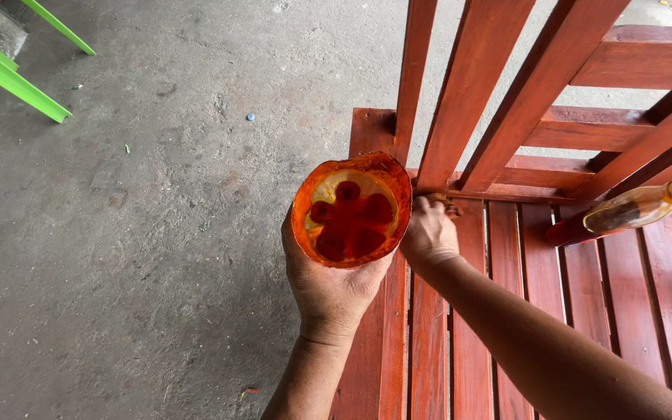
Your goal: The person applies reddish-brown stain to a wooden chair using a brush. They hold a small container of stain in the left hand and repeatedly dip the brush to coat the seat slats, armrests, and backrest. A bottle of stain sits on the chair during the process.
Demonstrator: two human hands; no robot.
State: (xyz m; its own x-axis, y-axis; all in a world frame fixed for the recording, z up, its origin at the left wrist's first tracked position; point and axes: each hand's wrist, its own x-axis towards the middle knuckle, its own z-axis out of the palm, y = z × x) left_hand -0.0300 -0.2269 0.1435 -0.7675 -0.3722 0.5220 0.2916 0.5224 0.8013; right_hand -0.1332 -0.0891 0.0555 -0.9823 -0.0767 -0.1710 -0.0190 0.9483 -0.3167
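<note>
A glass bottle (638,208) of amber liquid lies on the red slats at right; green plastic chair legs (11,68) stand on the grey concrete floor (141,233)

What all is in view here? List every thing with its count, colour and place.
cut bottle base used as a cup: one, orange-stained clear plastic with dark red liquid in the bottom, centre, held up above the bench edge
wooden slatted bench: one, red-brown, right half of the picture
bottle: one, clear with amber liquid and a pale cap, lying on the seat slats at the right
plastic chair: one, bright green, only its legs show, top left
concrete floor: grey, left and top
left hand: one, wrapped around the cup from below
right hand: one, at the foot of a backrest slat, fingers closed; what they grip is hidden
</note>
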